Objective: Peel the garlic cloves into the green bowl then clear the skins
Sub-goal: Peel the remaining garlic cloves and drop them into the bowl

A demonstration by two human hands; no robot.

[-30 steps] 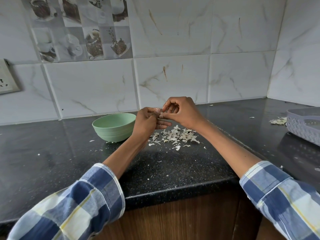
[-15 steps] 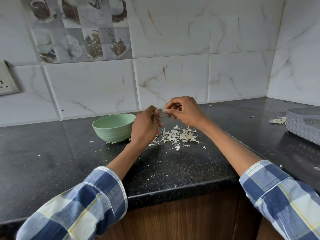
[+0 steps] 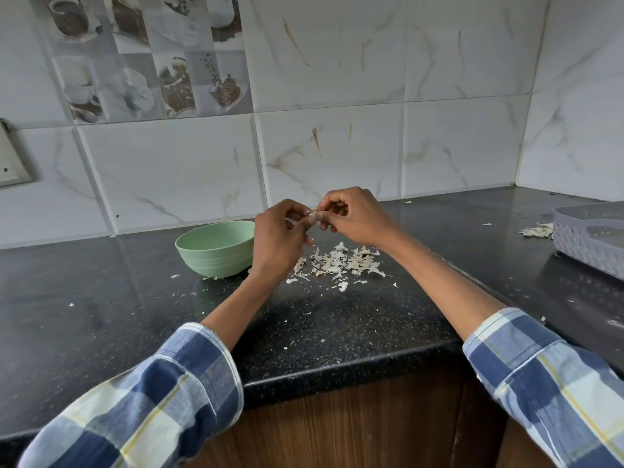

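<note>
Black speckled stone made up the bench [image 3: 337, 319], which ran along a white tiled wall [image 3: 337, 153] and turned a corner at the far right. Both hands were raised a little above the bench, meeting near its back edge. The left hand [image 3: 275, 236] had its fingers curled and pinched a small pale garlic clove [image 3: 312, 216] at the fingertips. The right hand [image 3: 354, 217] was curled as well, its thumb and forefinger pinching the same clove from the other side, so the two hands touched at the clove. How much skin was left on the clove could not be told.

Just to the left of the left hand stood the green bowl [image 3: 216, 253], upright on the bench near the wall; its inside was hidden from this angle. Under the hands and a little toward the front edge lay a loose heap of garlic skins [image 3: 341, 261], with smaller flakes scattered across the bench around it. At the right edge sat a grey plastic tray [image 3: 589, 244], with a second small pile of skins [image 3: 537, 230] just beside its left end. Blue, white and yellow checked sleeves [image 3: 148, 400] covered both forearms near the front edge.
</note>
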